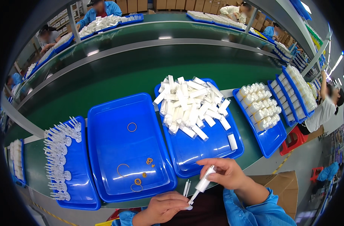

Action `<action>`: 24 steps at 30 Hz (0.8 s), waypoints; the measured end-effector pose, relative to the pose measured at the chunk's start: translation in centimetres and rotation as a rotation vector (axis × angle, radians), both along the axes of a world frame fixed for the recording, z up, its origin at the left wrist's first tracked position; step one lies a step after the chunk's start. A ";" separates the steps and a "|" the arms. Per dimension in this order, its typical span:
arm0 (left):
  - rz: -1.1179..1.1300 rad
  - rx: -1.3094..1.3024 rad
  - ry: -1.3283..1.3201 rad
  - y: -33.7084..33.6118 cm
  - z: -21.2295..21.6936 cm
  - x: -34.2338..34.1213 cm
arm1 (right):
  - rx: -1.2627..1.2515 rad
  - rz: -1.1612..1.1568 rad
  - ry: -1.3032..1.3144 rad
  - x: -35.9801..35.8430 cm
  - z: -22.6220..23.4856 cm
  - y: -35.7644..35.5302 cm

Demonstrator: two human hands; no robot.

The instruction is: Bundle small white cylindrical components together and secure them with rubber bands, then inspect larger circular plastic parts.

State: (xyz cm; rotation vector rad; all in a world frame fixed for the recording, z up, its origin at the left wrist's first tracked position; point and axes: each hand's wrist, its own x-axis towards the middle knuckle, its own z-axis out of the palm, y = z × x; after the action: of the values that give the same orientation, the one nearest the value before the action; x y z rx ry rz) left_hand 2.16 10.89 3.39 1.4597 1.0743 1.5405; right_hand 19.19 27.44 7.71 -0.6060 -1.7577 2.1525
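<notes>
Near the table's front edge, my right hand [229, 174] pinches a white tube-like piece [204, 181] between thumb and fingertips, holding it at a slant. Its lower end meets a thin pale prong that reaches down to my left hand [167, 206]. Those left fingers are closed around a translucent piece with thin prongs [186, 188], its base mostly hidden by the hand. Just beyond my hands stands a blue tray [187, 160] with a heap of white rectangular pieces in clear wrappers [187, 100]. One wrapped piece [232, 141] lies apart near that tray's right side.
Left of centre, a blue tray [123, 109] holds several rubber bands [137, 181]. Further left, another tray [81, 169] carries rows of clear pronged pieces [59, 162]. Bagged white bundles [260, 107] fill a tray at right, beside stacked trays [292, 96]. Co-workers sit across the green conveyor [142, 64].
</notes>
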 end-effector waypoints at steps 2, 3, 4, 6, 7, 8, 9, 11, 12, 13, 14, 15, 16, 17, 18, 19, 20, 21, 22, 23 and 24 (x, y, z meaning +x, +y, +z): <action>0.003 -0.004 0.009 -0.1 0.0 0.1 | 0.364 0.060 -0.080 0.0 0.3 0.3; 0.001 -0.018 0.000 -0.1 0.1 0.0 | 0.216 0.078 -0.069 0.5 0.2 0.3; -0.001 -0.031 -0.010 -0.2 0.1 0.0 | 0.068 0.097 -0.058 0.7 0.1 0.2; 0.011 -0.001 0.072 -0.4 -0.5 -0.1 | 0.044 0.061 -0.059 0.5 0.1 -0.4; 0.018 0.014 0.112 -0.6 -0.8 -0.1 | 0.137 0.042 -0.082 0.2 0.2 -0.8; 0.068 -0.010 0.062 -0.5 -0.8 0.1 | 0.232 0.019 -0.104 0.1 0.2 -1.1; 0.118 -0.033 0.012 -0.3 -0.8 0.5 | 0.318 0.072 -0.075 0.1 0.1 -1.2; 0.108 -0.038 -0.073 0.1 -1.6 0.6 | 0.150 0.073 -0.004 -0.8 -0.6 -2.8; 0.107 -0.060 -0.090 -0.2 -1.7 0.5 | -0.049 0.039 0.006 -1.1 -0.8 -3.5; 0.106 -0.082 -0.107 -0.4 -1.6 0.5 | -0.004 0.077 -0.015 -1.2 -0.7 -3.3; 0.109 -0.099 -0.127 -0.6 -1.6 0.4 | 0.219 0.132 0.020 -1.4 -0.8 -2.5; 0.114 -0.126 -0.159 -0.7 -1.8 0.3 | 0.438 0.187 0.054 -1.6 -1.2 -1.1; 0.126 -0.114 -0.177 -0.6 -1.6 0.3 | 0.657 0.242 0.089 -1.9 -1.3 0.3; 0.146 -0.107 -0.195 -0.4 -1.3 0.2 | 0.872 0.102 0.013 -2.8 -1.2 1.6; 0.157 -0.095 -0.206 -0.2 -0.9 0.2 | 1.089 -0.054 -0.064 -3.4 -1.1 3.1; 0.170 -0.085 -0.185 -0.1 -0.8 0.2 | 1.264 -0.203 -0.156 -4.1 -1.7 4.5; 0.190 -0.075 -0.184 -0.1 -0.7 0.1 | 1.436 -0.354 -0.245 -4.7 -2.5 5.8; 0.203 -0.067 -0.186 -0.1 -0.6 0.1 | 1.458 -0.268 -0.354 -4.6 -3.0 6.6; 0.216 -0.059 -0.189 -0.1 -0.5 0.1 | 1.476 -0.182 -0.463 -4.2 -3.4 7.4; 0.244 -0.021 -0.131 0.0 -0.5 0.0 | 1.488 -0.088 -0.568 -4.1 -3.4 7.8; 0.273 0.017 -0.073 0.2 -0.7 -0.3 | 1.503 -0.096 -0.579 -3.9 -3.3 7.7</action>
State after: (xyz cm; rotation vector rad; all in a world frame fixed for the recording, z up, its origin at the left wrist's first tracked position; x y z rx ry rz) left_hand 1.90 11.05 2.71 1.2973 1.2595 1.7804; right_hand 15.26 35.18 4.40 -0.7787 -2.7956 0.1339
